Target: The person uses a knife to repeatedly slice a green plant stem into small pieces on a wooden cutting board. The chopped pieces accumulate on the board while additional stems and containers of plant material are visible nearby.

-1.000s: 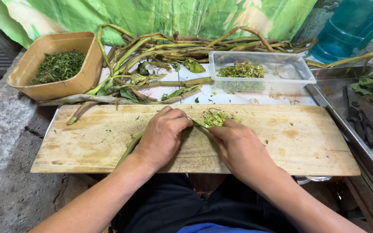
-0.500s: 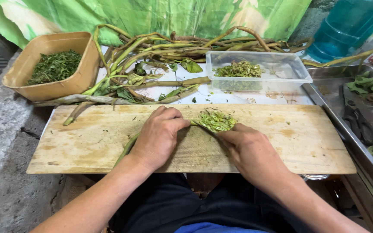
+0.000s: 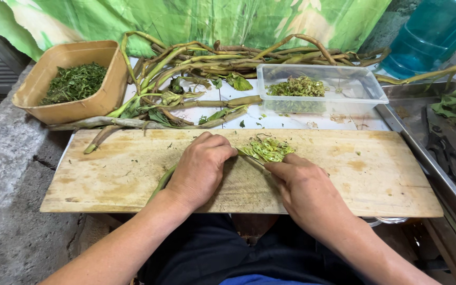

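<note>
Here the left hand (image 3: pixel 200 168) presses a long green stem (image 3: pixel 160 184) onto the worn wooden cutting board (image 3: pixel 106 169), fingers curled tight over it. The right hand (image 3: pixel 301 186) grips a thin knife (image 3: pixel 252 157), fingers closed, beside a small heap of sliced green pieces (image 3: pixel 266 148).

Soft, even daylight fills the view, bright but not harsh, and it seems to come from above and from 12 o'clock. The wooden cutting board (image 3: pixel 133 169) is evenly lit with no hot spots. Shadows are faint: a thin dark edge lies under the left hand (image 3: pixel 199 168) and the right hand (image 3: pixel 304 187), and the space below the board toward 6 o'clock falls dim. The clear plastic tub (image 3: pixel 344 89) and the metal tray (image 3: pixel 423 148) at 3 o'clock carry pale, mild sheen. Focus is sharp at the centre; the corners stretch slightly from the wide lens. No motion blur shows.
</note>
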